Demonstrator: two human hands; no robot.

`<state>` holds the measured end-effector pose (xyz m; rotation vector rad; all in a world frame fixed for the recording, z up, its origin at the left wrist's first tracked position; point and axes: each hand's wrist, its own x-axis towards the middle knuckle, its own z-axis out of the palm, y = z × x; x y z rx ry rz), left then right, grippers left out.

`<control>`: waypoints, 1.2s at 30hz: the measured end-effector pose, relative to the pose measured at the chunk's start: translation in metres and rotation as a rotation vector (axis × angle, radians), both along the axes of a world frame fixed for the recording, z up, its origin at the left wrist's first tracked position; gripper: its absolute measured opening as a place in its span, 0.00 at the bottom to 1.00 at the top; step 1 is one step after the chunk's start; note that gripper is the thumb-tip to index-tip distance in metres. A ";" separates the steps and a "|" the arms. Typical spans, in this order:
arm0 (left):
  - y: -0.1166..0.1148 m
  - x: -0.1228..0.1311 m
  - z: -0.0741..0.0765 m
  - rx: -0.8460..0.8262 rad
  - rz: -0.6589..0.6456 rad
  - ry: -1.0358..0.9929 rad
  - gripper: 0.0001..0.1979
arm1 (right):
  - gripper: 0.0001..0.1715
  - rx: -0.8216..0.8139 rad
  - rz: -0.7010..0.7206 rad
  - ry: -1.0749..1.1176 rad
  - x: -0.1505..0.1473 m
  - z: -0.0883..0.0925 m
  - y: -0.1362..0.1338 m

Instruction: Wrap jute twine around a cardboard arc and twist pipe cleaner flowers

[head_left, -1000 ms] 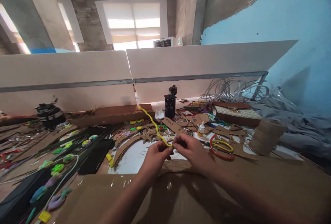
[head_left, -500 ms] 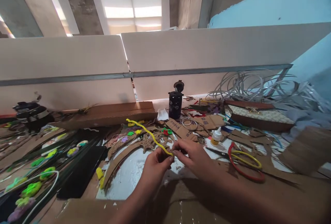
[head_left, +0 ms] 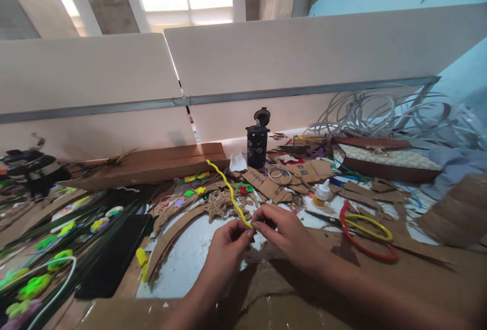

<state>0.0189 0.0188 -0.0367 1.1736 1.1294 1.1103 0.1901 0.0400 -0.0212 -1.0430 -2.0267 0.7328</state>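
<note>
Yellow, thin, wavy strand (head_left: 232,194) slanting near frame centre — left hand (head_left: 226,249) and right hand (head_left: 283,231) pinching its lower end; red-and-yellow-handled scissors (head_left: 344,226) lying lower right.

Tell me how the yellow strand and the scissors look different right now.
Hold: the strand has its near end at the fingertips of the left hand and right hand; the scissors lie untouched on the cluttered table.
Shape: the strand is one thin, wavy length; the scissors have blades and two big loop handles.
Colour: the strand is all yellow; the scissors mix dark blades with red and yellow loops.
Shared: both show yellow.
</note>
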 end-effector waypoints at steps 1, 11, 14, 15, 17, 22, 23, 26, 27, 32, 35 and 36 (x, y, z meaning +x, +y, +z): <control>0.000 0.000 0.000 -0.007 -0.002 -0.004 0.14 | 0.05 0.001 0.001 -0.011 0.000 0.000 0.000; -0.005 0.004 -0.002 -0.010 0.027 -0.007 0.10 | 0.07 -0.028 -0.027 -0.041 -0.001 0.001 -0.001; -0.003 0.002 -0.005 -0.023 -0.011 0.002 0.13 | 0.06 -0.062 -0.018 0.007 -0.001 0.001 0.000; -0.003 0.002 -0.005 -0.028 -0.017 0.003 0.14 | 0.06 -0.075 -0.014 0.024 -0.001 0.001 0.000; -0.003 0.001 -0.003 -0.035 -0.023 -0.002 0.15 | 0.06 -0.125 0.003 0.081 -0.001 0.000 0.001; -0.004 0.000 0.007 -0.030 -0.123 -0.039 0.13 | 0.06 -0.277 0.097 0.242 0.003 0.001 0.006; -0.004 0.000 0.008 -0.032 -0.143 -0.046 0.13 | 0.08 -0.261 0.113 0.259 0.004 0.002 0.007; -0.002 -0.002 0.010 -0.052 -0.180 -0.059 0.15 | 0.15 -0.132 0.187 0.274 0.007 0.005 0.009; -0.002 -0.003 0.009 -0.062 -0.191 -0.057 0.16 | 0.17 -0.083 0.231 0.256 0.008 0.006 0.010; -0.002 -0.009 0.004 -0.140 -0.245 -0.057 0.20 | 0.27 0.062 0.350 0.072 0.011 0.003 0.012; -0.002 -0.011 0.000 -0.151 -0.260 -0.081 0.20 | 0.22 0.099 0.257 0.029 0.011 0.003 0.011; -0.002 -0.012 -0.001 -0.146 -0.261 -0.091 0.19 | 0.18 0.116 0.228 0.020 0.011 0.003 0.011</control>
